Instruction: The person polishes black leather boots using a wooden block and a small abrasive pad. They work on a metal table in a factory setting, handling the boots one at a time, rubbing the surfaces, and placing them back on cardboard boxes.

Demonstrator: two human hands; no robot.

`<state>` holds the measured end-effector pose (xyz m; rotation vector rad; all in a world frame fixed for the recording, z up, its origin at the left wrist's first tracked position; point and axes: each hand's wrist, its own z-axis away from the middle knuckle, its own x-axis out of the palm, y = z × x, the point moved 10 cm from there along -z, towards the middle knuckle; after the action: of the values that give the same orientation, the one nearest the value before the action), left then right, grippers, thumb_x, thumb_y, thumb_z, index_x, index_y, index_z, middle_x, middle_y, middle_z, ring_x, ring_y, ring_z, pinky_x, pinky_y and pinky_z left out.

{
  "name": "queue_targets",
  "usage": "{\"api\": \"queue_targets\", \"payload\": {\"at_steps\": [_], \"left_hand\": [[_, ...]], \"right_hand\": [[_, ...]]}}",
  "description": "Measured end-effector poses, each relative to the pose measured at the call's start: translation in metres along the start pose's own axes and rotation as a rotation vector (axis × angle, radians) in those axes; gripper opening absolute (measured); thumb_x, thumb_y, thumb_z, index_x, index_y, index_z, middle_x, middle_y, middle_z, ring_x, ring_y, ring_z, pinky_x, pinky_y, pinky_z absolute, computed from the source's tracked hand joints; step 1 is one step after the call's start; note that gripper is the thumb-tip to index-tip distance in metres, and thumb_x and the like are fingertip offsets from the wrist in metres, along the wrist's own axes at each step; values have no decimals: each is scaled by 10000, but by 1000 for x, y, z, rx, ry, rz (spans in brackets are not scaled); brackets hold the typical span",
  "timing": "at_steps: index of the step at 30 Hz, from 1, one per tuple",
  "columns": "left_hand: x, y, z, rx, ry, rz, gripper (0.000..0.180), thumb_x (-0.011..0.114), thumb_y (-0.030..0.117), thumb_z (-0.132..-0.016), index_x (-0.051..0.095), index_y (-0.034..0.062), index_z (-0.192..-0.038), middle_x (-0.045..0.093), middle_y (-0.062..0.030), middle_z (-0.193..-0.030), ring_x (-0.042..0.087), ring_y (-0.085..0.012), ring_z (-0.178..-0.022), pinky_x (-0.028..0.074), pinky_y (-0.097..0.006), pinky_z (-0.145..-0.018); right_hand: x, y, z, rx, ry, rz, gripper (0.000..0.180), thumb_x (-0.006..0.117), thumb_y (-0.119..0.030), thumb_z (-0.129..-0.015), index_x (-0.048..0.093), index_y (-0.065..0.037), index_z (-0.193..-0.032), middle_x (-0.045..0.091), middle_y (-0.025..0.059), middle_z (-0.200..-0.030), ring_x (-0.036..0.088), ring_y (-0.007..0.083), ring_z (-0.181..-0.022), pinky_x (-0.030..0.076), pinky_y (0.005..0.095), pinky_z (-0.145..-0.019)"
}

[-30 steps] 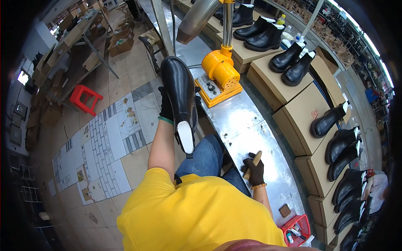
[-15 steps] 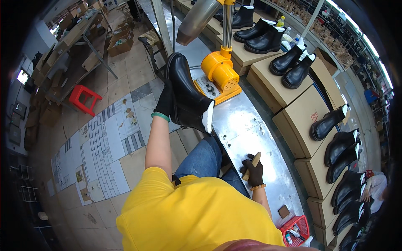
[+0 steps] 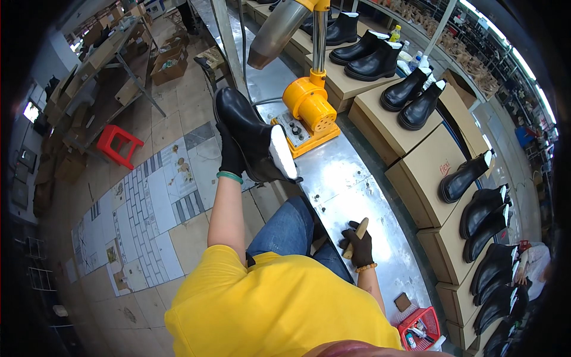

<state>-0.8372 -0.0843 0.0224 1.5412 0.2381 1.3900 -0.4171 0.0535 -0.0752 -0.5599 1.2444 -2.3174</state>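
Observation:
A black ankle boot (image 3: 242, 128) with white lining at its opening is in my left hand (image 3: 231, 152), which wears a black glove. That hand grips the boot from the sole side, with its fingers mostly hidden. The boot is tilted, its toe pointing up and away, just left of a yellow hot-air machine (image 3: 312, 107). The machine's metal nozzle (image 3: 276, 35) hangs above and beyond the toe, apart from it. Over the metal bench, my right hand (image 3: 362, 250), in a dark glove, is closed on a tan stick-like tool (image 3: 362, 227); its exact kind is unclear.
Several black boots (image 3: 373, 60) stand on brown cardboard boxes (image 3: 423, 172) along the bench's right side. A small brown block (image 3: 402, 302) and a red basket (image 3: 437, 321) of small items lie near my right arm. A red stool (image 3: 119, 143) stands on the floor at left.
My left hand has shifted the boot slightly left and tipped it, so its toe is lower and more white lining shows. My right hand has barely moved.

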Motion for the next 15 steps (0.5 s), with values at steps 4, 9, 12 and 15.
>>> {"api": "queue_targets", "payload": {"at_steps": [4, 9, 12, 15], "left_hand": [[8, -40, 12, -134, -61, -29, 865, 263, 755, -835, 336, 109, -1405, 468, -122, -1341, 503, -275, -1180, 418, -396, -999], [58, -161, 39, -470, -381, 73, 738, 268, 644, -913, 392, 81, -1374, 489, -107, -1314, 513, -208, -1150, 429, -345, -983], [116, -205, 83, -605, -455, -12, 641, 310, 547, -957, 425, 50, -1345, 514, -105, -1284, 539, -194, -1108, 434, -337, -983], [150, -257, 107, -594, -628, -61, 553, 330, 461, -983, 457, 36, -1312, 532, -108, -1251, 524, -184, -1111, 412, -324, -992]], "right_hand": [[1, -2, -1, -4, 3, -1, 426, 640, -106, -796, 503, 66, -1160, 615, 114, -774, 620, 192, -569, 532, 307, -529], [13, -52, -11, -139, -8, 125, 397, 634, -134, -828, 542, 26, -1180, 637, 76, -821, 572, 139, -534, 468, 263, -507], [13, -125, -7, -345, 21, 70, 479, 614, -134, -836, 476, 24, -1267, 630, 106, -983, 571, 131, -565, 477, 269, -528], [16, -181, 9, -472, 7, 54, 524, 588, -128, -814, 448, 25, -1295, 602, 84, -929, 561, 120, -588, 472, 260, -514]]}}
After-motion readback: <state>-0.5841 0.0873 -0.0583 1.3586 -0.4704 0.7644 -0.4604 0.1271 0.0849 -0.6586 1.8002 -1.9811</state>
